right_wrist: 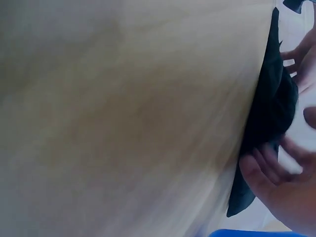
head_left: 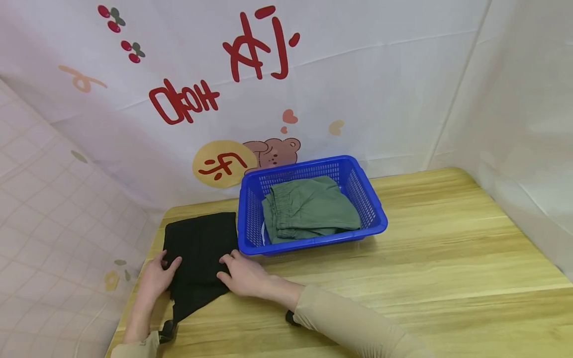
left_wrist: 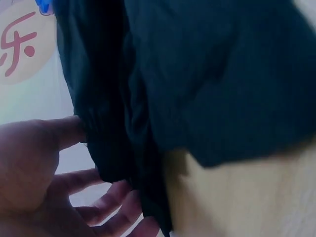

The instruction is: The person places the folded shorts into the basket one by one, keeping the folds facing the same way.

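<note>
A folded black garment lies on the table left of the blue basket, one pointed corner reaching toward the front. At its left edge is my left hand, thumb and fingers spread against the cloth. My right hand touches the right edge near the basket's front corner. In the right wrist view, the fingers of the right hand rest against the cloth while its thumb stays apart. Part of the left fingers is hidden at the garment's edge.
The blue plastic basket stands at the back of the wooden table, with folded green elastic-waist clothing inside. A printed white cloth hangs behind, and a gridded one borders the left side.
</note>
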A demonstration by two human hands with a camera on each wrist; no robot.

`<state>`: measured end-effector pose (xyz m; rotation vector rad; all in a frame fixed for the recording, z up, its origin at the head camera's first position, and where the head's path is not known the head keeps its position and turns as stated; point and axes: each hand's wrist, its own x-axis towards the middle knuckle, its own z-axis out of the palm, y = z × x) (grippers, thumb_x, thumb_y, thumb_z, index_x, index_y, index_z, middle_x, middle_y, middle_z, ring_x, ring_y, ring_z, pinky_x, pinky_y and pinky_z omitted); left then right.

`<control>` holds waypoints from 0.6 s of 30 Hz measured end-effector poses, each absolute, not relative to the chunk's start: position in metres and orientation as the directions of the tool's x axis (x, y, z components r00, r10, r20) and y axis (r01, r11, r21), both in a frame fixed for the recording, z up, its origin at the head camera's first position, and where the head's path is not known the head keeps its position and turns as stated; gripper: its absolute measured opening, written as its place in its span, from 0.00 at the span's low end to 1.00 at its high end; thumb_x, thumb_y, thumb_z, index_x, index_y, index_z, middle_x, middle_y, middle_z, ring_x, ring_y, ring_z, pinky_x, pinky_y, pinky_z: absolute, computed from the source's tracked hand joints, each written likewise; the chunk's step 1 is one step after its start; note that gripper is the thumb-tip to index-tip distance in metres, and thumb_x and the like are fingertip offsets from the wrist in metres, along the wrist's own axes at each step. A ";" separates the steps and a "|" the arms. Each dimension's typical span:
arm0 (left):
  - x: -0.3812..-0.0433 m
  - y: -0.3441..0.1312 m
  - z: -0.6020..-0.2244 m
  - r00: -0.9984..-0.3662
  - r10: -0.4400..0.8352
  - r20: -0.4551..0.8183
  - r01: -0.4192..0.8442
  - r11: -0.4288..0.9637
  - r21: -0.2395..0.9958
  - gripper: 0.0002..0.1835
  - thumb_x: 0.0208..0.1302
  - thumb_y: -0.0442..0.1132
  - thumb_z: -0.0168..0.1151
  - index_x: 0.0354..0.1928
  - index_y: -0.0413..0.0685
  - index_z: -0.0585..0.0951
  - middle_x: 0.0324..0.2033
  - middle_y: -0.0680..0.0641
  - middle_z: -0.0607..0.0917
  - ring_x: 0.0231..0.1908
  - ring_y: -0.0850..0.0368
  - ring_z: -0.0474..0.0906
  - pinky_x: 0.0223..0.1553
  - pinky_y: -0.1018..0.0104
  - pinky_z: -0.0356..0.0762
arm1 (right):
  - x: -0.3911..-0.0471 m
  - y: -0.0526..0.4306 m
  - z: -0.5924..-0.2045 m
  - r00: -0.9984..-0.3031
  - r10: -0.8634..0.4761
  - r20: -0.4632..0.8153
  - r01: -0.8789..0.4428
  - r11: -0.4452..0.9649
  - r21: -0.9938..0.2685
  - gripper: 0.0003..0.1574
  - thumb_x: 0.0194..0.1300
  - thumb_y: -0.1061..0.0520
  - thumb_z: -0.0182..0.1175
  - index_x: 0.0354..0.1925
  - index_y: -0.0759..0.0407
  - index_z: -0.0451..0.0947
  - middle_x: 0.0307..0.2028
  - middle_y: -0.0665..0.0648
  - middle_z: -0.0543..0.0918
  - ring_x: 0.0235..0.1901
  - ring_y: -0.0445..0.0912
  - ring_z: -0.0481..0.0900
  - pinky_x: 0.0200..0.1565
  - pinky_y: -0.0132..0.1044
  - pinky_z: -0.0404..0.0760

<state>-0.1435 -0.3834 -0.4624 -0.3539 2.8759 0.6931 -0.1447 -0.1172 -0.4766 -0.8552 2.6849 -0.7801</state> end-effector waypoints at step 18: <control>-0.145 -0.387 -0.458 -0.928 -0.148 -0.343 -0.315 0.805 0.503 0.49 0.79 0.50 0.56 0.78 0.17 0.45 0.72 0.14 0.59 0.69 0.18 0.64 0.70 0.30 0.69 | -0.148 -0.126 -0.474 -0.912 -0.378 -0.160 -0.136 0.645 -0.752 0.47 0.77 0.44 0.60 0.82 0.61 0.55 0.75 0.62 0.74 0.64 0.55 0.84 0.64 0.46 0.84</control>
